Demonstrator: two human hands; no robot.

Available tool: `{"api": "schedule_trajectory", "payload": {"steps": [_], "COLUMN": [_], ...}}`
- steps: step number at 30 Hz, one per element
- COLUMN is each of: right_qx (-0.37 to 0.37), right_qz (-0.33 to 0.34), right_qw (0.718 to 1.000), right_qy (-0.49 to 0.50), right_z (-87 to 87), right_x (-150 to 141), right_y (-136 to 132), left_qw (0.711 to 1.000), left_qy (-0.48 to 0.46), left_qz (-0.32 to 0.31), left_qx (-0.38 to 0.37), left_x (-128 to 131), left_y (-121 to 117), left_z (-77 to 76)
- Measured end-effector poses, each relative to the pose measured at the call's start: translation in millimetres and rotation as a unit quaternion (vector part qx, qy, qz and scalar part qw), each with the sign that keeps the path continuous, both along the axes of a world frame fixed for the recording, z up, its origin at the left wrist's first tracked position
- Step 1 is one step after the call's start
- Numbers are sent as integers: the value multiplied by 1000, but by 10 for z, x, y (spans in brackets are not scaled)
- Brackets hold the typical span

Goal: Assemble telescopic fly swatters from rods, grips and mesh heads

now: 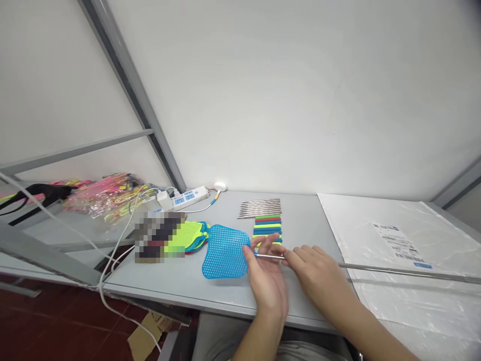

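Observation:
A blue perforated fly swatter head (226,251) is held over the table's front part, its neck joined to a thin metal rod (270,256). My left hand (267,281), palm up, has its thumb pressed at the swatter's neck, with the other fingers partly curled behind. Closed around the rod just to the right is my right hand (317,271). Past it, a long metal rod (406,272) runs in line to the right edge; the join is hidden by the hand. Beyond my left fingers lie coloured tubes (267,226) and several metal rods (260,207).
Left of the swatter is a stack of green and blue swatter heads (193,235), partly pixelated. A power strip (188,198) with white cables stands behind. White plastic packages (361,225) cover the right side. Bagged colourful items (108,198) lie far left, near the metal frame (139,100).

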State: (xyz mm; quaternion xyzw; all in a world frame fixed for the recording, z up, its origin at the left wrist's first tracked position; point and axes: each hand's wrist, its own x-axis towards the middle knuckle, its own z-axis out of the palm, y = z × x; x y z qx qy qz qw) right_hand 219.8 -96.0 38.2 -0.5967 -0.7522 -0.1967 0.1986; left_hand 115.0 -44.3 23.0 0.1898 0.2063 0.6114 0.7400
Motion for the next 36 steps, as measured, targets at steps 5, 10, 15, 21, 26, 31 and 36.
{"api": "schedule_trajectory", "payload": {"steps": [5,10,15,21,26,31,36], "right_qx": [-2,-9,18,39,14,-135,-124], "right_qz": [14,-40,-26,-22,3,94,50], "right_qw": [1000,999,999,997,998,986,990], "right_qy": [9,21,-10,-68,-63,9,47], "right_z": [30,4,107,452,495,262,241], "right_x": [47,284,307,299,204,-148,-176], "right_y": [-52,-226,-260,-197,-66,143,172], "left_qw": [1000,991,984,982,981,994,998], "left_qy": [-1,-49,-46,-28,-30,-21,-30], "left_qz": [10,120,169,184,188,102,53], "left_qx": [-6,-25,-21,-29,-39,16,20], "left_x": [-207,-639,-748,-699,-679,-423,-601], "left_y": [54,394,471,415,315,57,239], "left_z": [123,249,272,131,56,136,215]}}
